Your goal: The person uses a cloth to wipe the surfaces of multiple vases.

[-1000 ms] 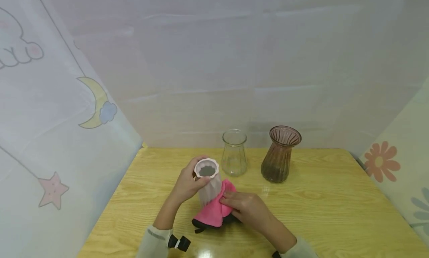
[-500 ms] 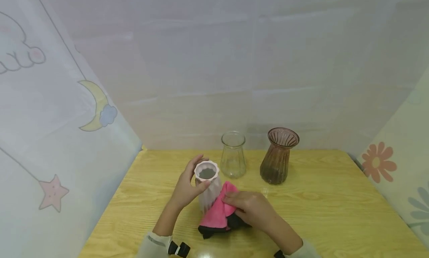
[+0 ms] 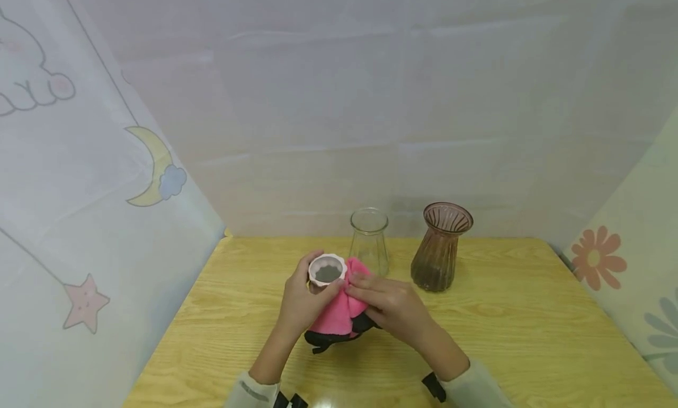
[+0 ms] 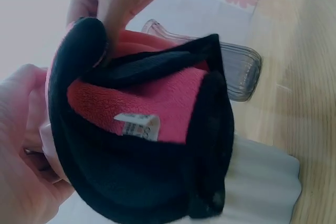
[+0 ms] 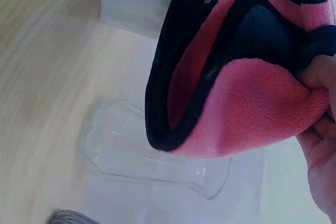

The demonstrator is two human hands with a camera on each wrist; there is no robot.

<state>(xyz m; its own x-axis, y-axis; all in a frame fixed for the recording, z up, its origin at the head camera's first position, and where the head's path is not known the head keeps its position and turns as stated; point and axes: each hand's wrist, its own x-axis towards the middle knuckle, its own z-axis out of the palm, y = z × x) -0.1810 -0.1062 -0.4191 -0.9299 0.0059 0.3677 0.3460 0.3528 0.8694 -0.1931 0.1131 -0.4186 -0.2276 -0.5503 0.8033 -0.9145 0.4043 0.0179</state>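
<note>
A white fluted vase (image 3: 313, 289) stands upright, its scalloped rim facing up. My left hand (image 3: 301, 302) grips it just below the rim, thumb in front and fingers behind. My right hand (image 3: 394, 308) pinches a pink cloth with black edging (image 3: 335, 315) and holds it against the vase's right side near the rim. In the left wrist view the folded cloth (image 4: 173, 103), with a small white tag, covers much of the vase (image 4: 265, 182). The right wrist view has the right thumb and fingers (image 5: 320, 129) pinching the cloth (image 5: 252, 108).
A clear glass vase (image 3: 369, 249) stands behind the cloth. To its right is a purple-brown ribbed glass vase (image 3: 436, 255) with a flared mouth. The wooden table (image 3: 503, 337) meets patterned sheets at its back and sides.
My right hand has moved up and slightly left, carrying the cloth from the vase's lower side to near the rim. The left hand keeps its grip.
</note>
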